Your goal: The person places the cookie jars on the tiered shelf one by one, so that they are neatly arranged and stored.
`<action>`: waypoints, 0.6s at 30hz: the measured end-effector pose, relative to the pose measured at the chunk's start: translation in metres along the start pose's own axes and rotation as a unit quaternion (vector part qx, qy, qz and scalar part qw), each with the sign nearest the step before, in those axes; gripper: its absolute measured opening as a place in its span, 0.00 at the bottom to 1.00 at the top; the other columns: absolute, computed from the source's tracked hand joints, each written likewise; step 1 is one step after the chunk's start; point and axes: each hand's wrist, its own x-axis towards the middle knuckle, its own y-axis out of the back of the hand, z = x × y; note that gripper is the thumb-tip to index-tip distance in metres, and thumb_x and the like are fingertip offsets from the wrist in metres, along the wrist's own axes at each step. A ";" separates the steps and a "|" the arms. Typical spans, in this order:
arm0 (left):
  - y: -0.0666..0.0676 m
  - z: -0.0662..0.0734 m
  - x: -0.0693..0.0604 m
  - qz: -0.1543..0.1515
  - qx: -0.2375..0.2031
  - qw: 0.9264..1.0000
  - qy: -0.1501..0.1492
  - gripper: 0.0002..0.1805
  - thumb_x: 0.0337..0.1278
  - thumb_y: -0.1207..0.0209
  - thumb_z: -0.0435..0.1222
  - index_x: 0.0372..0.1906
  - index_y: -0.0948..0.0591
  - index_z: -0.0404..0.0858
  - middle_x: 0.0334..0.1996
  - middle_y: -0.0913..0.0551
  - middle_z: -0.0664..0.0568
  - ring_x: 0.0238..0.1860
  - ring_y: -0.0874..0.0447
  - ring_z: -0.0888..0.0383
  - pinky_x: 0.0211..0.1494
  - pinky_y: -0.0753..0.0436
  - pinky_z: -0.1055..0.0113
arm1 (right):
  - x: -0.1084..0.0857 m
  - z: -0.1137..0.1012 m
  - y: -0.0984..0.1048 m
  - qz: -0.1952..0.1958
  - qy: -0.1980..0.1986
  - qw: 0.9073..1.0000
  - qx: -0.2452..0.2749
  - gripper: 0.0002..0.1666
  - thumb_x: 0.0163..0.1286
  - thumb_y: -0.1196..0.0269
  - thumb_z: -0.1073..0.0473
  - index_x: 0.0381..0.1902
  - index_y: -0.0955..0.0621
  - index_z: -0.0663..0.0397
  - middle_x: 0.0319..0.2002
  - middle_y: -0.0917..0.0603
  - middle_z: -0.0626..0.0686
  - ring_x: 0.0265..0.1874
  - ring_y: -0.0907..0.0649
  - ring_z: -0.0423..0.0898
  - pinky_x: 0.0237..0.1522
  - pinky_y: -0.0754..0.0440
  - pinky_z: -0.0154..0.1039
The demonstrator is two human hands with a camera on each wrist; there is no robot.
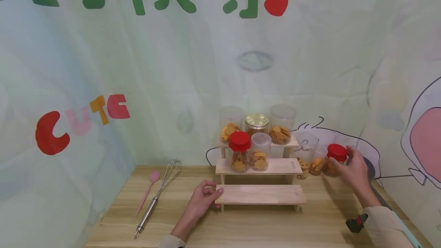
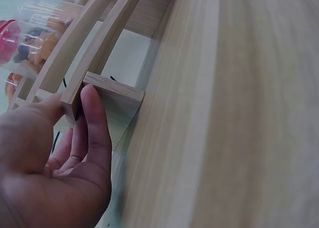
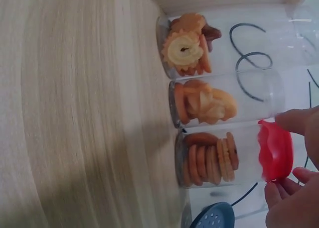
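My left hand (image 1: 203,198) holds the left end of the lowest board of a three-step wooden display rack (image 1: 260,194), thumb on one side of the board and fingers on the other. At the rack's right, my right hand (image 1: 355,167) grips the red lid of a clear cookie jar (image 3: 212,158) between thumb and fingers. Upright beside that jar stand two more clear jars: a narrower cookie jar (image 3: 204,103) and a wider cookie jar (image 3: 189,49) nearest the rack. The red-lidded jar's base appears to rest on the table.
On the middle step are a red-lidded jar (image 1: 240,152) and a clear jar (image 1: 260,152). The top step bears a gold-lidded jar (image 1: 257,121) between two clear jars. A whisk (image 1: 155,202) and pink spoon (image 1: 148,192) lie left; a dark slotted utensil (image 3: 217,215) is right.
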 end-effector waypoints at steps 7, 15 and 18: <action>0.001 -0.001 0.001 0.000 0.003 1.000 -0.001 0.27 0.74 0.31 0.40 0.64 0.27 0.29 0.32 0.14 0.50 0.28 0.13 0.57 0.39 0.05 0.61 | 0.011 0.006 -0.008 -0.017 -0.013 1.000 -0.002 0.56 0.74 0.29 0.60 0.83 0.50 0.74 0.76 0.37 0.82 0.74 0.34 0.78 0.80 0.37 0.77; 0.001 -0.001 0.002 -0.006 -0.003 1.000 -0.001 0.27 0.73 0.31 0.40 0.64 0.27 0.29 0.32 0.13 0.49 0.28 0.13 0.57 0.39 0.05 0.61 | 0.018 0.012 -0.011 -0.027 -0.036 0.999 0.005 0.57 0.74 0.30 0.60 0.84 0.53 0.72 0.78 0.39 0.82 0.75 0.34 0.78 0.75 0.28 0.74; 0.002 -0.001 0.002 -0.007 -0.004 1.000 -0.002 0.27 0.73 0.31 0.40 0.64 0.27 0.28 0.32 0.14 0.50 0.28 0.13 0.57 0.39 0.05 0.61 | 0.019 0.012 -0.011 -0.033 -0.047 0.998 0.012 0.58 0.75 0.31 0.59 0.85 0.55 0.71 0.79 0.41 0.81 0.76 0.35 0.78 0.76 0.28 0.74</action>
